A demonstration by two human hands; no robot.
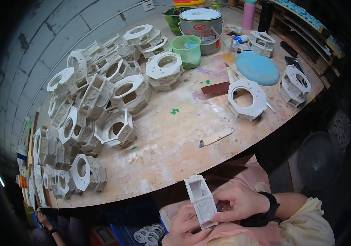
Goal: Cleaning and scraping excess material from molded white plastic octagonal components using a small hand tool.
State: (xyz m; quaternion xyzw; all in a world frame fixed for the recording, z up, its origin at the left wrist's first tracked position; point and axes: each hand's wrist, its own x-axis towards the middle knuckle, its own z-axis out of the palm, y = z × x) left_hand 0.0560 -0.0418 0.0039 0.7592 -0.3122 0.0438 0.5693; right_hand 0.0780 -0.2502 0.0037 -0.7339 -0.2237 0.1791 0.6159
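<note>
Over my lap, at the near edge of the table, a white octagonal cast piece point(205, 208) is turned on its side, with raised scroll relief and an open window in its side panels. My left hand point(185, 224) grips its lower left part, fingers wrapped at the bottom. From the right, my right hand point(238, 203) closes on it, thumb against the lower panel and fingertips partly hidden behind it. A scraper with a pale handle point(218, 137) lies on the table beyond. Further off, another white octagonal piece point(247, 99) rests next to a dark red strip point(215, 88).
Many white octagonal pieces point(118, 92) are heaped on the table's left. Behind stand a green cup point(187, 51), a metal paint bucket point(202, 30) and a pink bottle point(248, 14). A blue disc point(257, 67) lies right. Another person's hand point(42, 219) shows lower left, near a blue crate point(130, 223).
</note>
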